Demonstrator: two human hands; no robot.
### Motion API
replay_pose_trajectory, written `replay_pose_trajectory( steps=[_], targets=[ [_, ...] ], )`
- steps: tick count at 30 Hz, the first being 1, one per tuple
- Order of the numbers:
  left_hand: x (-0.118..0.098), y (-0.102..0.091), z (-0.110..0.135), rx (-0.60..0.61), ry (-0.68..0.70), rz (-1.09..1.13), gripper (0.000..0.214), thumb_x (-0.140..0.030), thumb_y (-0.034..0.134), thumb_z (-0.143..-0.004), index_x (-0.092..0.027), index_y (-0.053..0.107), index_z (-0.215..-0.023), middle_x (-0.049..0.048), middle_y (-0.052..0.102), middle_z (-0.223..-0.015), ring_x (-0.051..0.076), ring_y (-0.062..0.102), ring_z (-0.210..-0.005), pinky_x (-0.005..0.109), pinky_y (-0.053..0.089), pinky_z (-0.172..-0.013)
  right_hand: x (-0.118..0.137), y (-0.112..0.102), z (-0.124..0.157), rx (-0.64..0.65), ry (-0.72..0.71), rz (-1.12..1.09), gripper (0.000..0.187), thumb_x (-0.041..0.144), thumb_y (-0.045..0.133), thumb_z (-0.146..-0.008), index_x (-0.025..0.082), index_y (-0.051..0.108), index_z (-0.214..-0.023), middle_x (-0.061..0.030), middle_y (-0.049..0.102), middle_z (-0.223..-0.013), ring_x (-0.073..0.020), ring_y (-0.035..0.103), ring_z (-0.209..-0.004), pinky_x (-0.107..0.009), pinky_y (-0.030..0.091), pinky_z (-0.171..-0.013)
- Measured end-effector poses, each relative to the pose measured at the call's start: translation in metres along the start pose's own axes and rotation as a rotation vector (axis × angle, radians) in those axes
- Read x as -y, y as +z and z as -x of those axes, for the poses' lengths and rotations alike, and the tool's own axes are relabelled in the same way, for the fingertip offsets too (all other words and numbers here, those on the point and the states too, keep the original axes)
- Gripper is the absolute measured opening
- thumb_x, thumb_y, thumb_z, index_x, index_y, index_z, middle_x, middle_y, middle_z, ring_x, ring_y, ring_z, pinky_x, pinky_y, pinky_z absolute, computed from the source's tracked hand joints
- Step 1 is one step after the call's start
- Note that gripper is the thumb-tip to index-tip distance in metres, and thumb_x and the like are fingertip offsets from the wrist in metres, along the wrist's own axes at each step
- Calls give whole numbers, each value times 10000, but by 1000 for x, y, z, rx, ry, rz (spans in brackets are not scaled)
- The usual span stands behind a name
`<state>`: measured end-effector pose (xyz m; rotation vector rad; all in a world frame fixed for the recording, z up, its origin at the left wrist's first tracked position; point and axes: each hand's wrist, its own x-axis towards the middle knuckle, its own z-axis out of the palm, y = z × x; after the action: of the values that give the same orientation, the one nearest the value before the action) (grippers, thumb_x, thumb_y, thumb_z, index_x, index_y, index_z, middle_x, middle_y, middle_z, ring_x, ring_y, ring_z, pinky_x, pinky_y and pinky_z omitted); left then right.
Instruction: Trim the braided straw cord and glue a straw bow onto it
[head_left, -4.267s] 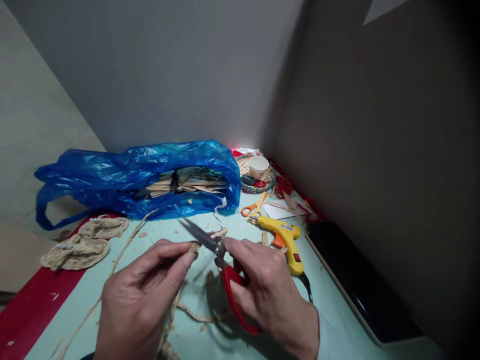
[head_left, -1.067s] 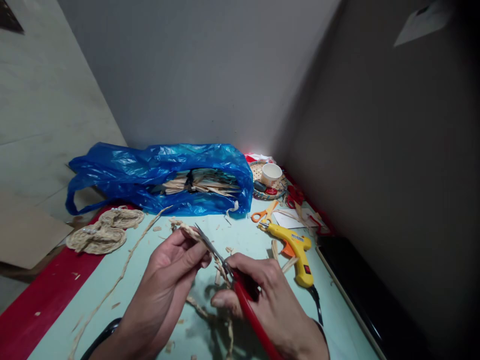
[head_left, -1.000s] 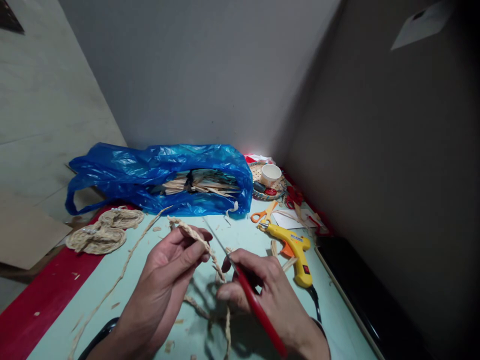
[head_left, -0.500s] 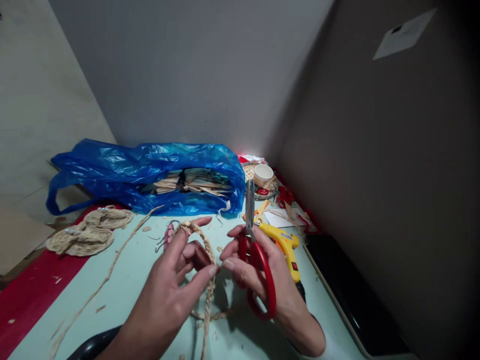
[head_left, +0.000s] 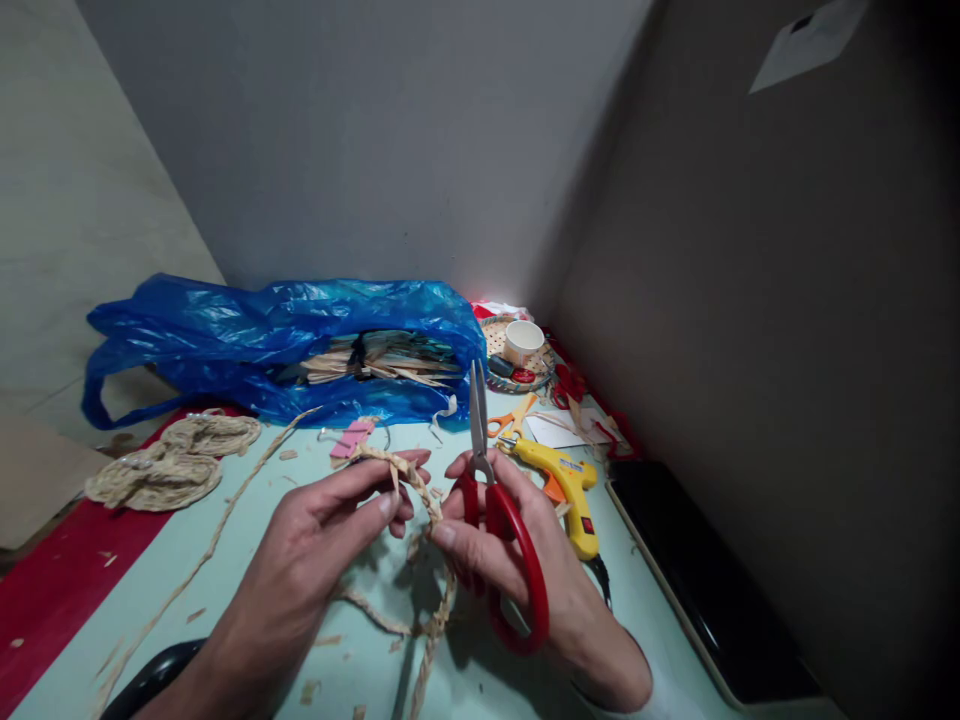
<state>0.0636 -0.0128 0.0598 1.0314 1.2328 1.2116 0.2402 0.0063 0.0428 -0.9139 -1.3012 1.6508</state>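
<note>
My left hand (head_left: 319,530) pinches a braided straw cord (head_left: 429,650), with a loose strand end at its thumb tip. The cord arches between both hands and hangs down toward the table, where a further length curves behind it. My right hand (head_left: 525,540) holds red-handled scissors (head_left: 478,420), blades pointing up and nearly closed, while its thumb and fingers also grip the braid. Just beyond the left fingers lies a pink piece (head_left: 352,438) with metal hooks or wires.
A blue plastic bag (head_left: 187,340) of dried strips lies at the back. Woven straw slippers (head_left: 157,480) rest at left beside a long twisted strand (head_left: 217,540). Right are a yellow glue gun (head_left: 574,490), orange scissors (head_left: 517,415), a cup (head_left: 523,340) on a woven tray and a black flat object (head_left: 697,580).
My right thumb and fingers have come onto the braid, and the scissors have shifted slightly left. My left hand has turned and moved a little left. The pink piece shows more fully.
</note>
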Motion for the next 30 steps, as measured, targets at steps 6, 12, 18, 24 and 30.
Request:
replay_pose_trajectory(
  steps=[6,12,18,24,30],
  targets=[
    [-3,-4,-5,-62,-1,190,254,-300,860,-689,-202,813,-918,16,738,-715,120,610,-617,168,529,-599,-5,8,2,63,95,-42,457,314,826,-765,249,484,-1062,67,615,-755,-70,490,-539,-175,379,-473],
    [-5,-5,-6,-78,30,251,156,-271,855,-691,-160,781,-772,16,717,-719,121,602,-612,180,522,-557,-6,5,1,67,15,106,382,316,782,-795,256,498,-1043,64,594,-735,-100,513,-588,-214,421,-556],
    [-9,-11,-9,-78,47,315,65,-227,798,-750,-172,765,-762,0,677,-759,111,560,-616,187,521,-561,-6,-1,1,-135,-412,787,215,240,713,-821,231,579,-989,14,618,-822,-165,569,-725,-275,442,-660],
    [-15,-16,-8,-102,37,392,82,-263,774,-784,-219,798,-849,10,689,-803,143,577,-729,189,527,-650,-10,-3,0,-89,-669,1001,219,110,602,-800,191,591,-1003,-5,585,-769,-167,542,-696,-267,422,-602],
    [-17,-16,-7,-113,14,364,114,-280,835,-703,-200,810,-781,12,698,-757,141,589,-706,169,511,-630,-18,-11,-1,-119,-841,1166,404,93,529,-748,175,581,-1141,-49,594,-811,-201,543,-708,-294,439,-595]
  ],
)
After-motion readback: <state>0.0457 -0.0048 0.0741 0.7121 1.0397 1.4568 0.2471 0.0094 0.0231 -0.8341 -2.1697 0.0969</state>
